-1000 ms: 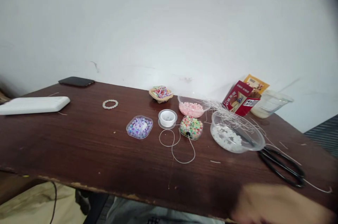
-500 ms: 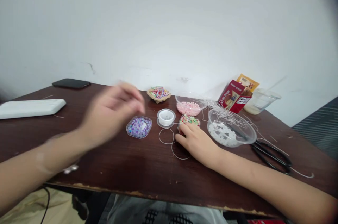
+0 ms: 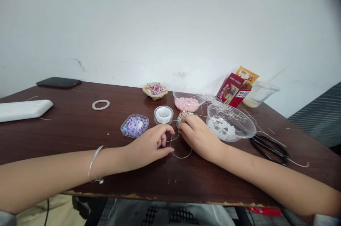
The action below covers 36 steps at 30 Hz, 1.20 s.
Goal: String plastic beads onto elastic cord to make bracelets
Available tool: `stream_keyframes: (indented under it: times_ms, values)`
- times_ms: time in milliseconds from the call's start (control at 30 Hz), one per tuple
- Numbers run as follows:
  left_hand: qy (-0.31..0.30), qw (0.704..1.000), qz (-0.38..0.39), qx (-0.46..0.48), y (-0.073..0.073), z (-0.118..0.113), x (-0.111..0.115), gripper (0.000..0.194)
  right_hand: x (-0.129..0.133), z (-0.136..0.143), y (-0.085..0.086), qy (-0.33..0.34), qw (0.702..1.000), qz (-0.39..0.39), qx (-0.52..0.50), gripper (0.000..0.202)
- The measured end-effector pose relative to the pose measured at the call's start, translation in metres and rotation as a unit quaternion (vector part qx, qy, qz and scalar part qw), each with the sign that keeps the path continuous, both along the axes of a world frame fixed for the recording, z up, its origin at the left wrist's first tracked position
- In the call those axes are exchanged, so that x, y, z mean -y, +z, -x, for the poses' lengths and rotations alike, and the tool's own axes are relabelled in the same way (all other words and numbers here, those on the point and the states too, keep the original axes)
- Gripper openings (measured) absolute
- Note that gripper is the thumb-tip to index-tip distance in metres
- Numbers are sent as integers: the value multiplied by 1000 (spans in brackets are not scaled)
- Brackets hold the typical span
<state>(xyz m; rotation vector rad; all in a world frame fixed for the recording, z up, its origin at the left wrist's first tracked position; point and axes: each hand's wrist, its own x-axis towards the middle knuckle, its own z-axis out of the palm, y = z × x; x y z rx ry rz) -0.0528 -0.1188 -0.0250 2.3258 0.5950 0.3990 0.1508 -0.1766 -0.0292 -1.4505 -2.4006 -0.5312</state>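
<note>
My left hand [image 3: 153,144] is just above the table with thumb and forefinger apart, beside a loop of thin clear cord [image 3: 182,157]. My right hand [image 3: 199,135] rests at a small tub of mixed coloured beads [image 3: 183,114] with its fingers bent down; whatever its fingertips hold is hidden. The cord runs from a white spool [image 3: 163,114] between the hands. Left of the spool stands a tub of purple beads [image 3: 135,125]. Behind my right hand is a bowl of pink beads [image 3: 187,104], and to its right a bowl of white beads [image 3: 222,128].
A pale bead bracelet [image 3: 101,105] lies at left, near a white case [image 3: 25,109] and a black phone [image 3: 58,82]. A small basket of beads [image 3: 155,90] stands at the back. Black scissors [image 3: 270,149], a red box [image 3: 234,89] and a plastic cup [image 3: 261,94] are at right.
My left hand has come down and right to the cord beside the spool. The bead bracelet now shows at left. My right hand stays at the mixed beads. The view has shifted slightly.
</note>
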Motion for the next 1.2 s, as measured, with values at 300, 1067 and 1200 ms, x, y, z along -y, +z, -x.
stream_keyframes:
  times_ms: [300,1067,1200]
  values:
    - [-86,979,-184,-27,-7,-2,-3,26,0,-6,12,-121,987,76,72,10]
    - [-65,976,-198,-61,-6,-3,-10,22,-6,-15,9,97,944,270,-162,7]
    - [-67,975,-204,-58,-8,-2,-10,26,-6,-19,18,113,925,315,-179,4]
